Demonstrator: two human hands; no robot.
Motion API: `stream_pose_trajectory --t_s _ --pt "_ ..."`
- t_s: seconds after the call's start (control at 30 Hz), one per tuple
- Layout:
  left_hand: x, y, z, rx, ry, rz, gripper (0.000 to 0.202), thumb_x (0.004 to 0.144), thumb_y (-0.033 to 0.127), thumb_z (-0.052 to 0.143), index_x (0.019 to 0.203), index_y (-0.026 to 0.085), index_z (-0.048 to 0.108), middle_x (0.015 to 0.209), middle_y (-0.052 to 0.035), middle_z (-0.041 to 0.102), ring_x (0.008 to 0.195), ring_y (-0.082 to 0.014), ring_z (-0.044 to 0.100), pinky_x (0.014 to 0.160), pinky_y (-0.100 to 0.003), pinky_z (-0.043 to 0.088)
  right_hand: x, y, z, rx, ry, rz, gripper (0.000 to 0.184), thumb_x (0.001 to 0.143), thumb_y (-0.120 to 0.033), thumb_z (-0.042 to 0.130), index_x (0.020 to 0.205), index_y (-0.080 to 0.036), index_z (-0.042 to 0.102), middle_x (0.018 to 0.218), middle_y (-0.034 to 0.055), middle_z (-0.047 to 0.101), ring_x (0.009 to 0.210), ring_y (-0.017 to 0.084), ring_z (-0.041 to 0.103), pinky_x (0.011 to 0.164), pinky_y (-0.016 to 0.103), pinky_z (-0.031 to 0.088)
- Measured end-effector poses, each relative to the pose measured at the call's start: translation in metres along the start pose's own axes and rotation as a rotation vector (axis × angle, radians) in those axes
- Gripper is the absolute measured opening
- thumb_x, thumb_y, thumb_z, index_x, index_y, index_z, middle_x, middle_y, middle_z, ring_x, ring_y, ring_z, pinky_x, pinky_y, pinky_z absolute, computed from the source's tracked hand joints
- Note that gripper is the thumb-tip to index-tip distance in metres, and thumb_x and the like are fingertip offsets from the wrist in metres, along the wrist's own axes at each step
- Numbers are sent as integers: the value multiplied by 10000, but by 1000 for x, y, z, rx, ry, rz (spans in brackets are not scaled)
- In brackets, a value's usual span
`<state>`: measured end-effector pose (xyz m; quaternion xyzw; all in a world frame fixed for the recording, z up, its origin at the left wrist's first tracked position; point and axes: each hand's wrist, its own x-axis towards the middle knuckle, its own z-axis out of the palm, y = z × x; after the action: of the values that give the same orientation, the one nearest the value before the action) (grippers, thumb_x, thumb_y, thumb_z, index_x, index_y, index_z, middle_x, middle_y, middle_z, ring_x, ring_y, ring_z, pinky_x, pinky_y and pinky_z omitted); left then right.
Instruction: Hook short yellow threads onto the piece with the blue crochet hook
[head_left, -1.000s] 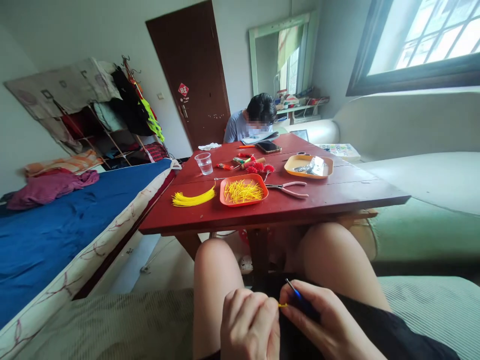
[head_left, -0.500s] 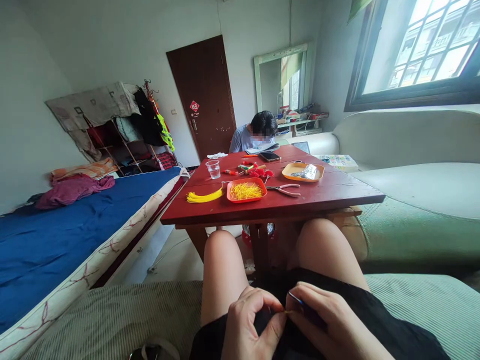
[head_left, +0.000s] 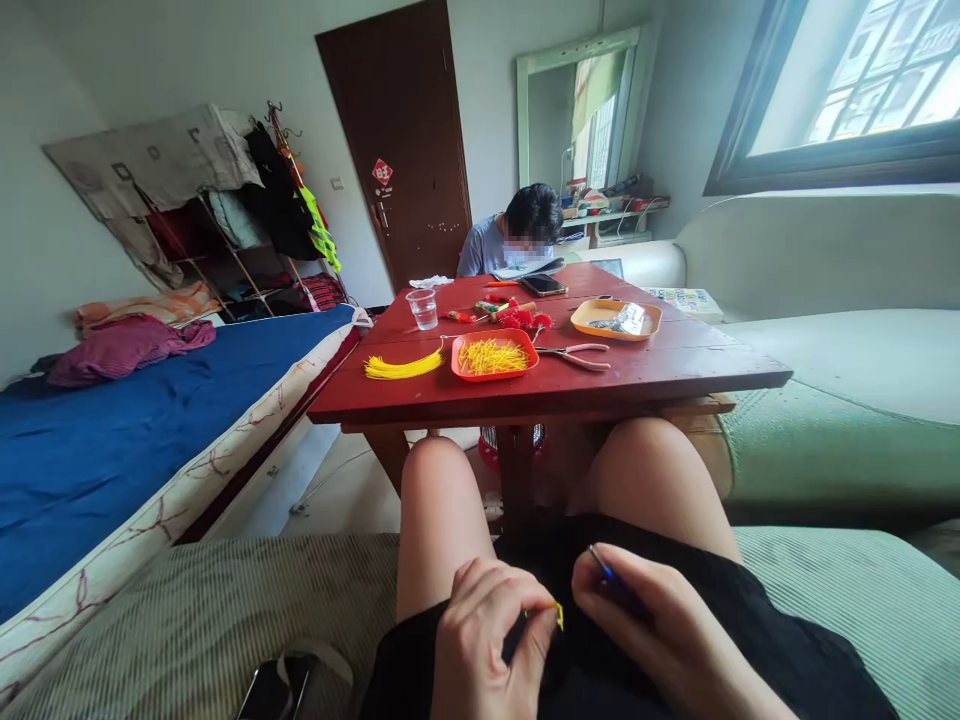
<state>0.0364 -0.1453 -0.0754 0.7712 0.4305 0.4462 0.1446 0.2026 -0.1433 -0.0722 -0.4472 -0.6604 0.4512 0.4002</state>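
Note:
Above my lap, my left hand (head_left: 491, 635) pinches a short bent yellow strand (head_left: 559, 614) between thumb and fingertip. To its right, my right hand (head_left: 660, 615) is closed around a slim dark-blue tool (head_left: 616, 583) with a thin metal tip; most of it is hidden in the palm, so its kind is unclear. A gap separates the two hands. On the table ahead, an orange-red tray (head_left: 459, 372) holds many loose yellow strands (head_left: 491, 355). Left of it lies a neat bundle of yellow strands (head_left: 403, 367).
Pink-handled pliers (head_left: 581, 357) lie beside the tray on the red table (head_left: 645, 378). Also there are a plastic cup (head_left: 424, 310), red craft pieces (head_left: 517, 316), an orange tray (head_left: 576, 324) and a phone (head_left: 544, 285). A person (head_left: 517, 235) sits opposite. Another phone (head_left: 276, 690) rests beside me.
My hands have moved apart; the yellow strand now shows in my left fingertips alone. The tool's tip has drawn away to the right. The view has tilted downward slightly.

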Motion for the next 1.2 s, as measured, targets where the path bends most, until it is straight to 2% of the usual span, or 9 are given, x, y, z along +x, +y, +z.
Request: stream_pose_trajectory --t_s 0.1,0.2,0.47,0.57,0.7,0.77,0.93,1.03,1.2 --pt "2 -1 0 -39 -26 67 120 816 138 571 723 214 569 651 12 647 646 -156 582 670 -266 418 4 2 -4 97 -55 66 248 822 -398 541 680 -200 495 615 -47 427 578 133 358 538 236 316" --pt "3 -1 -2 38 -60 110 114 806 107 587 751 204 567 679 5 657 669 -156 582 689 -271 425 6 1 -5 65 -98 34 227 817 -350 554 660 -194 503 603 -47 439 574 128 371 544 233 322" --pt "1 2 -4 194 -115 214 127 811 74 565 791 199 557 701 -4 657 673 -158 590 700 -285 450 -1 5 -1 -18 -63 -21 168 830 -243 496 667 -204 484 605 -57 460 564 117 403 537 207 343" --pt "-3 3 -1 179 -83 219 142 813 57 544 790 197 548 695 -2 646 667 -158 582 698 -289 444 -7 8 5 -74 2 -82 163 849 -205 474 686 -215 468 616 -63 456 553 110 399 525 193 342" --pt "-4 2 -1 234 66 96 161 828 62 511 756 204 535 672 11 626 657 -155 573 696 -288 422 -16 9 15 -169 84 -281 162 873 -146 442 746 -242 471 659 -70 437 533 98 407 511 163 356" --pt "-4 1 -5 268 78 92 162 819 51 520 769 204 537 684 15 632 662 -149 578 702 -278 415 -17 8 15 -174 93 -332 167 866 -126 440 758 -250 467 669 -73 442 532 95 420 519 154 370" --pt "-5 0 -11 305 27 283 158 791 39 571 825 192 558 727 9 664 692 -149 590 778 -290 405 -9 1 5 -206 86 -195 148 851 -169 475 717 -230 468 616 -70 482 533 100 444 502 155 377" --pt "-7 -1 -10 338 27 295 165 779 36 579 839 190 570 741 7 676 695 -156 590 798 -308 392 -7 1 5 -231 40 -183 143 844 -157 481 715 -218 487 619 -64 494 538 99 461 512 156 387" --pt "-9 3 -6 317 59 287 151 798 36 546 802 183 578 718 4 666 676 -153 568 786 -311 377 -9 5 13 -217 111 -238 151 873 -174 471 736 -222 510 633 -58 495 528 99 465 512 158 394"
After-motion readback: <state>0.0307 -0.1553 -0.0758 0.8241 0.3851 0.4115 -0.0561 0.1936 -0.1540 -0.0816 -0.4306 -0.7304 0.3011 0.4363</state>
